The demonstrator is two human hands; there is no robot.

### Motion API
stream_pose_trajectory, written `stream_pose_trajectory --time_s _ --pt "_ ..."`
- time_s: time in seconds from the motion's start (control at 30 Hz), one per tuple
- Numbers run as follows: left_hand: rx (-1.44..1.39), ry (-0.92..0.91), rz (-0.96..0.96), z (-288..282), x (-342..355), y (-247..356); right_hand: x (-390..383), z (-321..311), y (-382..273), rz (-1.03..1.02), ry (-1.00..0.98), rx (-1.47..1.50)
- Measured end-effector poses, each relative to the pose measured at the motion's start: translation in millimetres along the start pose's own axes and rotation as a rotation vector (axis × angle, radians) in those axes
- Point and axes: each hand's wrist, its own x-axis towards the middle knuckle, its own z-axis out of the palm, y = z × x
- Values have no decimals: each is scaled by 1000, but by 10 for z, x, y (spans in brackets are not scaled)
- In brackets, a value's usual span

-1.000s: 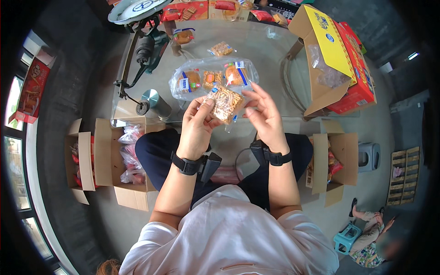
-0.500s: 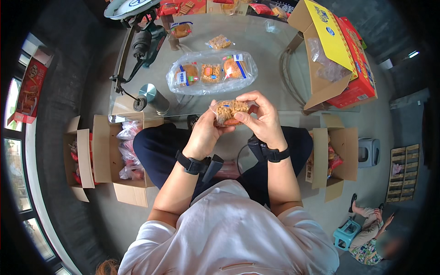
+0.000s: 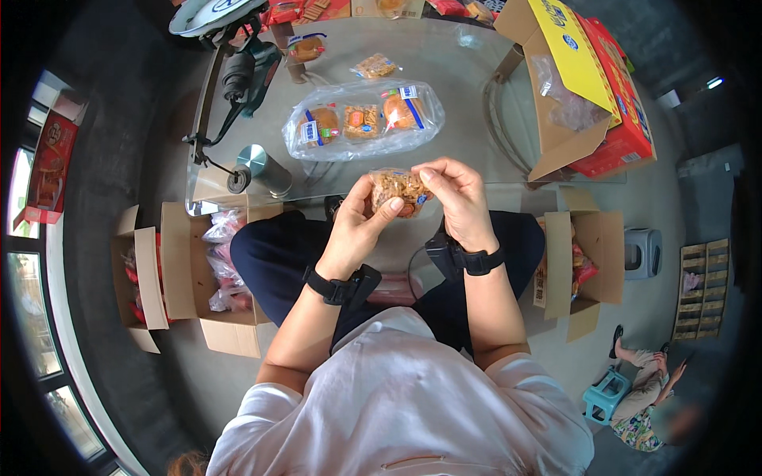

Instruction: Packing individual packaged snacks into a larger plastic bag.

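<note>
Between my hands, over the near edge of the glass table (image 3: 444,52), is a clear-wrapped crunchy snack cake (image 3: 400,190). My left hand (image 3: 361,220) grips it from the left, thumb across its front. At the upper right corner of the wrapper, my right hand (image 3: 460,202) pinches the film between thumb and fingers. Just beyond lies a clear plastic bag (image 3: 367,148) with three wrapped items in a row: a round bun (image 3: 324,124), a square crunchy cake (image 3: 361,121) and another bun (image 3: 399,113). Farther back rest a wrapped crunchy cake (image 3: 376,66) and a wrapped bun (image 3: 306,50).
A steel cylinder (image 3: 264,170) and a dial scale (image 3: 222,16) stand at the table's left. An opened yellow-and-red carton (image 3: 573,135) occupies its right. Cardboard boxes (image 3: 230,337) (image 3: 601,258) flank my legs. A person (image 3: 643,401) sits on a blue stool at lower right.
The snack cake has been turned over in my hands, so a different face shows. My right fingers have shifted from its front to the wrapper's corner.
</note>
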Motion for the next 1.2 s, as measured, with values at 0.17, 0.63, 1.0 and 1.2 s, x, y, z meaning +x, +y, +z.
stream_pose_trajectory --time_s 0.17,0.63,1.0,1.2 --pt "74 96 9 -48 10 -1 -16 -6 95 33 -8 -139" --pt "177 438 101 -418 372 -114 205 24 381 192 27 -98" --pt "537 494 219 -572 713 -129 1227 -8 681 -21 7 -695" --pt "637 465 247 -646 750 -218 1664 -519 497 44 -79 -552"
